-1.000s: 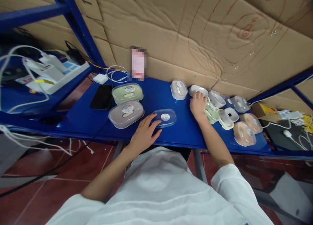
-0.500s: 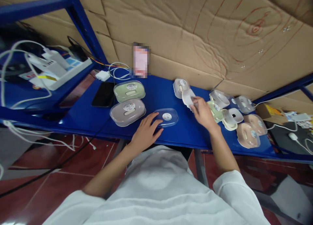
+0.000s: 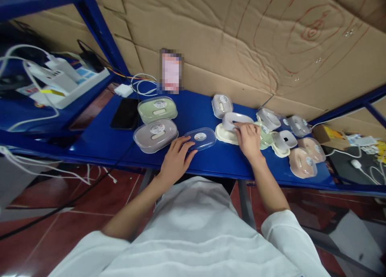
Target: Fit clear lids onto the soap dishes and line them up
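Note:
My left hand (image 3: 176, 158) has its fingers over the left edge of a clear oval plastic lid (image 3: 208, 139) with a round sticker, its thumb at the near rim. A grey oval ring-shaped box body (image 3: 237, 119) is pinched at its near side by my right hand (image 3: 249, 139). It stands tilted over a cream scalloped tray (image 3: 224, 135), whose right part my hand hides. Whether body and tray touch, I cannot tell. Close to my left hand stands a lidded grey box (image 3: 156, 136), with a lidded green box (image 3: 157, 110) behind it.
More boxes and parts stand to the right, including a green one (image 3: 265, 136), a pale ring body (image 3: 286, 139) and pink boxes (image 3: 301, 164). A small grey box (image 3: 222, 106) is behind. A black phone (image 3: 125, 114) and a power strip (image 3: 87, 86) lie left. Cardboard (image 3: 211, 40) walls the back.
My right hand has brought the grey body upright-tilted, and the cream tray now shows below it. The clear lid has shifted slightly left and tilted under my left hand. The view moved a little.

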A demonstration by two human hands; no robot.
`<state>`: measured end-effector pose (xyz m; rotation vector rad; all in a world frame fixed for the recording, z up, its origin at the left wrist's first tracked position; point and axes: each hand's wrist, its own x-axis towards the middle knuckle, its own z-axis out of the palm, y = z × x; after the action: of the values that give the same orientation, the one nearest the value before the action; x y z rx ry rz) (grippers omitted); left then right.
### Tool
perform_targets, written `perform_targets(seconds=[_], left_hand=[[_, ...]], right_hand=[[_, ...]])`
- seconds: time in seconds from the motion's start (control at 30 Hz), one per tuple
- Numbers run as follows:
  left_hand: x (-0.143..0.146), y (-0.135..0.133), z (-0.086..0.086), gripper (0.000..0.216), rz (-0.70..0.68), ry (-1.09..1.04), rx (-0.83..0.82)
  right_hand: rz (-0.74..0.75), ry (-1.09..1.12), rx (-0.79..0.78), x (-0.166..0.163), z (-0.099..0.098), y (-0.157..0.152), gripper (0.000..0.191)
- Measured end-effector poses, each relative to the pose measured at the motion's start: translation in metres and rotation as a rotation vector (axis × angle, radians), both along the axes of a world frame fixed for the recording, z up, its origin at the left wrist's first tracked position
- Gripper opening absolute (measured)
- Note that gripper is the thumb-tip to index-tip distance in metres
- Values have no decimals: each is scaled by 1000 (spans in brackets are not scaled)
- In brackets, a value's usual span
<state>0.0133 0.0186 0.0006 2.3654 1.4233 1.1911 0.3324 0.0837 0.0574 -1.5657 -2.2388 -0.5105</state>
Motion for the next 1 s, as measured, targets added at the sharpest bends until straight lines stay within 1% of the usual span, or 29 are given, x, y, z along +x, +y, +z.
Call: perform_targets(seconds=[0.1,0.17,0.27,0.33,0.4,0.47,0.53,0.6,0.67,0.73,0.8,0.87,0.93,1.0], left_hand=[[-1,0,0,22,2,-42,13],[-1,0,1,21,0,-76,18],[-2,-1,1,21,5,-124,5],[-2,-1,0,22,3,-139,-9],[-2,-1,0,22,-7,-142,-13],[-2,-1,-1,21,-22,-126,-15],[0,-1,-1,21,-43,-88,-20],[1,-3,0,22,-73,-35,-24],[3,-6,3,27,-95,18,-27],[5,-12,8,36,-105,75,-23],[7,-19,14,44,-118,134,-17],[10,-27,19,44,-154,207,-28],[13,-31,21,35,-198,282,-60],[16,-32,20,25,-255,321,-89]], right_hand=[[-54,-10,30,3,6,6,33],[-47,23,-5,1,5,1,34],[34,72,-161,-10,-8,-24,37],[145,135,-262,-20,-18,-44,37],[275,265,-341,-29,-25,-61,36],[330,427,-347,-33,-28,-69,36],[297,534,-290,-34,-28,-72,38],[290,522,-284,-34,-28,-73,47],[335,440,-348,-32,-27,-75,60],[359,369,-386,-30,-26,-77,66],[301,310,-366,-25,-22,-72,63],[169,196,-331,-17,-16,-56,60],[7,28,-308,-9,-7,-26,60],[-151,-115,-294,-2,1,12,62]])
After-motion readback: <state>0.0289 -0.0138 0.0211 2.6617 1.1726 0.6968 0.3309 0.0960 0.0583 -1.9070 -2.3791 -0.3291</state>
